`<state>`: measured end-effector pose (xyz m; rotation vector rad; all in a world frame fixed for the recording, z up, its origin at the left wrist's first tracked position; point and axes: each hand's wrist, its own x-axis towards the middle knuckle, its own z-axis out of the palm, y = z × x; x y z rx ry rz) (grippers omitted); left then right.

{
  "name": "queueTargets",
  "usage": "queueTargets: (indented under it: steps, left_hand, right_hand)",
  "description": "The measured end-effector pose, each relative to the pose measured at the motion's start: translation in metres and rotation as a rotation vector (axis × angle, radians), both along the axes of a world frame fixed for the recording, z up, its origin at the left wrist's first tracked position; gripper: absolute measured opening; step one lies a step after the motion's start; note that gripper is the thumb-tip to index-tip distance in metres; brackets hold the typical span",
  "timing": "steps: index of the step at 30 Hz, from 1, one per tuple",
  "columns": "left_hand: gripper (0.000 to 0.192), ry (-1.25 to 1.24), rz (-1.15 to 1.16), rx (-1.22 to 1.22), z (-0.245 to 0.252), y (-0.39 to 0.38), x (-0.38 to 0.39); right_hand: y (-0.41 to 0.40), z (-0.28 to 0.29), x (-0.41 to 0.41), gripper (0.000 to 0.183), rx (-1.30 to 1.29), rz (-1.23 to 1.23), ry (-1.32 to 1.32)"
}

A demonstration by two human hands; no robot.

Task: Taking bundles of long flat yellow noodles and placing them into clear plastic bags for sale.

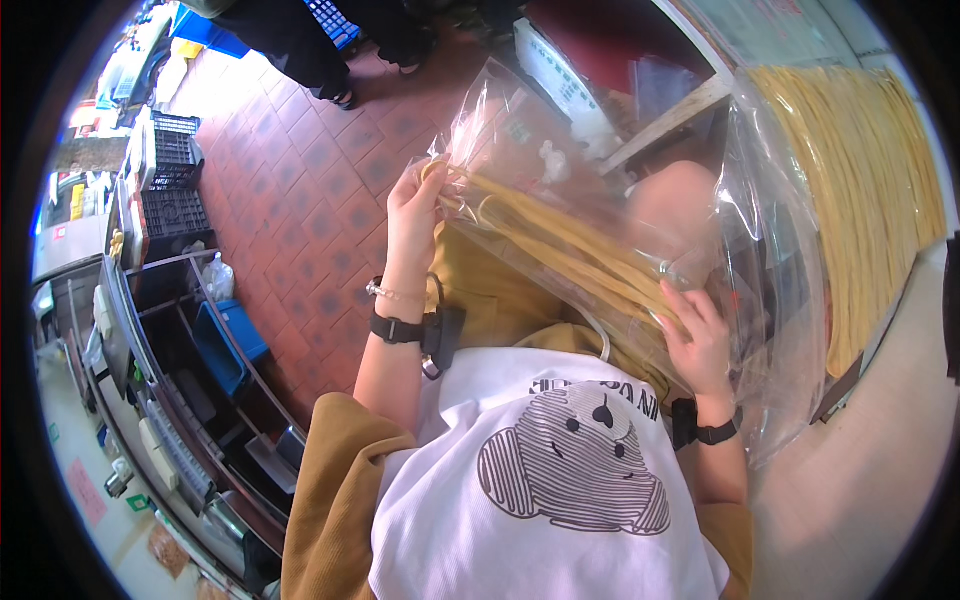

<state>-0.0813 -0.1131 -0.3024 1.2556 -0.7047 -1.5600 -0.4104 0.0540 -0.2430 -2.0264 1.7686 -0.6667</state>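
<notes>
A clear plastic bag (525, 150) is stretched across my lap, with a few long yellow strips (555, 225) in it that look like dried bean curd sticks. At its upper left, my left hand (416, 187) pinches the looped strip ends together with the film. The lower right part of the strips is held by my right hand (697, 334), thumb and fingers closed on them through the plastic or at its edge; which one, I cannot tell. Beyond that hand lies a thick bundle of similar yellow sticks (862, 202) under clear film.
A metal-framed shelf unit (217, 360) with a blue bin (231, 345) stands left. Black plastic crates (176, 214) are stacked behind it on the red tiled floor (300, 187). Another person's legs (300, 45) show at the top. A white foam box (562, 82) is ahead.
</notes>
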Motion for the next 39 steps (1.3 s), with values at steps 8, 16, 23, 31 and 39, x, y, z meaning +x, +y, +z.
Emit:
queueTargets:
  steps: [8, 16, 23, 31, 39]
  left_hand:
    - [0.024, -0.093, -0.021, -0.017, -0.001, -0.001, 0.0]
    - [0.026, 0.259, 0.004, 0.022, 0.003, -0.002, 0.0]
    - [0.033, 0.065, -0.06, -0.018, -0.006, -0.003, 0.001]
    - [0.04, 0.154, -0.087, -0.024, 0.0, 0.0, -0.009]
    - [0.039, 0.181, -0.03, -0.035, 0.007, 0.001, -0.011]
  right_hand:
    - [0.001, -0.001, 0.0, 0.045, -0.03, -0.041, 0.045]
    - [-0.007, -0.006, 0.007, 0.044, -0.052, 0.006, -0.002]
    - [-0.017, -0.004, 0.017, 0.049, -0.037, 0.12, 0.036]
    - [-0.022, -0.011, 0.022, 0.054, 0.034, 0.154, -0.029]
    - [-0.029, -0.008, 0.027, 0.06, 0.097, 0.139, 0.015]
